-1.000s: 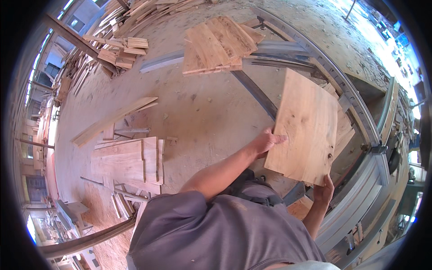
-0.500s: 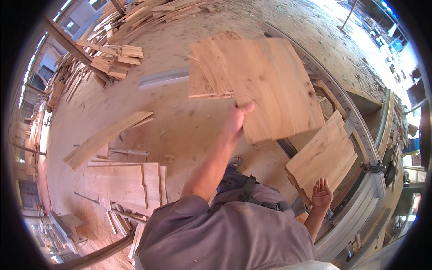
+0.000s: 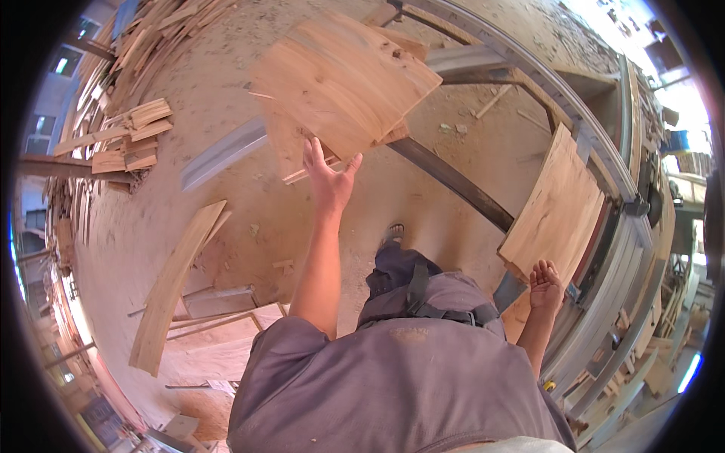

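Note:
Ahead of me a wide wooden panel [image 3: 343, 79] lies over other panels, turned at an angle to them. My left hand [image 3: 330, 177] is at its near edge with thumb and fingers spread, gripping nothing; whether the fingertips still touch the wood I cannot tell. My right hand [image 3: 545, 285] is held low at my right side, palm up, fingers stretched out and nothing in it. Just beyond it a second stack of wooden panels [image 3: 555, 208] rests tilted beside the metal rail.
A long metal rail [image 3: 551, 98] curves along the right. A dark beam [image 3: 453, 181] runs between the two stacks. On the left are a long plank [image 3: 177, 287], a metal channel [image 3: 223, 155], further panels [image 3: 215, 343] and a heap of offcuts [image 3: 140, 136].
The wooden panel has gone from my left hand's grip onto the far stack. That hand has opened, and my view has turned rightward. My right hand stays low and open.

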Action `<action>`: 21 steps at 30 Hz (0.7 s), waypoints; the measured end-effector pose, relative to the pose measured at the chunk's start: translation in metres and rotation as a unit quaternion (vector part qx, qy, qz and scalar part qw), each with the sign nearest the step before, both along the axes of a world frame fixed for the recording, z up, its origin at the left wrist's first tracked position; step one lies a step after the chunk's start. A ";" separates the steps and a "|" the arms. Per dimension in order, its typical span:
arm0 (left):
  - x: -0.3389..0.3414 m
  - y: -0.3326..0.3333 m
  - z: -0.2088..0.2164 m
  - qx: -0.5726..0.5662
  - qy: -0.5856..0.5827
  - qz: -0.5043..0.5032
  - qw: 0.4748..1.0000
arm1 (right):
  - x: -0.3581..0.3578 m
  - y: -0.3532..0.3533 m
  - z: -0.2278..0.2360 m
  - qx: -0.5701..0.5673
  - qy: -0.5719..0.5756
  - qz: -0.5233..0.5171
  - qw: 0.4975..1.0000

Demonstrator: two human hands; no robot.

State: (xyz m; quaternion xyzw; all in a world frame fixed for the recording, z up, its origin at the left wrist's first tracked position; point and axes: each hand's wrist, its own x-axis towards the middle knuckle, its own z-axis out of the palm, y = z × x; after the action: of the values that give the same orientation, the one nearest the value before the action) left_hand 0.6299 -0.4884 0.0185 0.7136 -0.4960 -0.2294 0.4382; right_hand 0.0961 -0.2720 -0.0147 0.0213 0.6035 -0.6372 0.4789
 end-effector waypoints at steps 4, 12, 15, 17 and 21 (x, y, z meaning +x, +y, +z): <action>-0.004 0.005 -0.018 -0.016 -0.042 -0.022 0.999 | -0.008 0.014 0.000 0.028 0.056 -0.074 0.995; 0.010 0.000 -0.043 -0.124 -0.126 -0.011 0.984 | -0.020 0.042 -0.017 0.112 0.171 -0.175 0.963; 0.003 -0.005 -0.038 -0.109 -0.177 -0.015 0.978 | -0.022 0.065 -0.029 0.120 0.178 -0.175 0.961; -0.013 -0.008 -0.030 -0.111 -0.177 -0.023 0.978 | -0.041 0.088 -0.042 0.125 0.215 -0.146 0.957; 0.003 -0.004 -0.032 -0.125 -0.142 -0.016 0.982 | 0.002 0.057 -0.004 0.201 0.318 -0.168 0.911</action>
State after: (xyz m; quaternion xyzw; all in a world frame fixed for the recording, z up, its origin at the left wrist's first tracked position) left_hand 0.6326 -0.4923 -0.0133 0.6702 -0.5898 -0.0688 0.4453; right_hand 0.0980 -0.2152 -0.0189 0.0144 0.8265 -0.5466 0.1338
